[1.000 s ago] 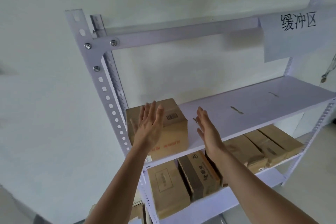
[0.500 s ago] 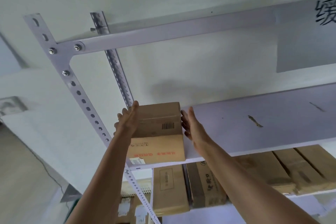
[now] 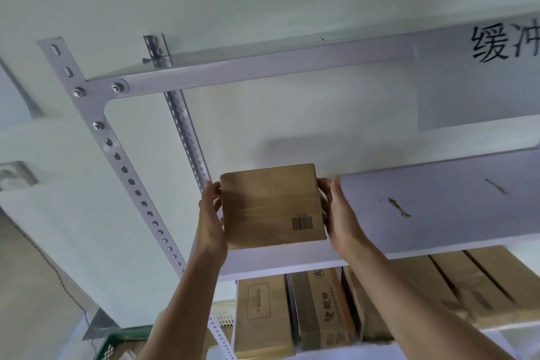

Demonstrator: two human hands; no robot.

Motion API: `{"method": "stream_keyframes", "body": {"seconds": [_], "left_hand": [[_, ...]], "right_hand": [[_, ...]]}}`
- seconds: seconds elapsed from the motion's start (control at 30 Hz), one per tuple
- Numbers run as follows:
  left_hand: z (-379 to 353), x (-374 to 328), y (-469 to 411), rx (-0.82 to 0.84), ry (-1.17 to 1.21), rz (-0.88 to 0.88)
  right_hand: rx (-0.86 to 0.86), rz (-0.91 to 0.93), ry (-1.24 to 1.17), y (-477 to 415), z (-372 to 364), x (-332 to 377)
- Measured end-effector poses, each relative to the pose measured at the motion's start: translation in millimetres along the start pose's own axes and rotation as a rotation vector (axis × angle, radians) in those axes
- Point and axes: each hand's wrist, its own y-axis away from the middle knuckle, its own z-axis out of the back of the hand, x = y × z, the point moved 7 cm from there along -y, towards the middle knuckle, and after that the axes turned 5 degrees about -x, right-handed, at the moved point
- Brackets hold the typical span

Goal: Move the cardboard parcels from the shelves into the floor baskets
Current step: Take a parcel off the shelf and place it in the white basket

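Gripping the cardboard parcel (image 3: 271,206) at mid-frame, I press my left hand (image 3: 211,222) and right hand (image 3: 340,215) flat against its sides, just above the top shelf (image 3: 438,202). This looks like the lift-off; next I must lower it toward the green basket (image 3: 117,342), lower left. Its barcode is unreadable; a sign (image 3: 479,82), upper right, reads 缓冲.
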Motion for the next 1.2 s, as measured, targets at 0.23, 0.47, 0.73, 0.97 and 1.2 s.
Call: {"method": "stream_keyframes", "body": {"seconds": [0.23,0.47,0.73,0.97,1.2], "left_hand": [[23,28,16,0.03,-0.019,0.024],[25,50,27,0.193,-0.108,0.172],[25,26,19,0.205,-0.023,0.055],[23,37,9,0.176,-0.023,0.03],[19,52,14,0.232,-0.116,-0.011]], "right_hand": [[-0.091,-0.099,-0.001,19,12,-27],[-0.049,-0.206,0.128,30,17,-45],[-0.032,-0.144,0.016,20,15,-24],[0.043,-0.005,-0.061,20,8,-16],[-0.026,-0.041,0.027,18,16,-38]]}}
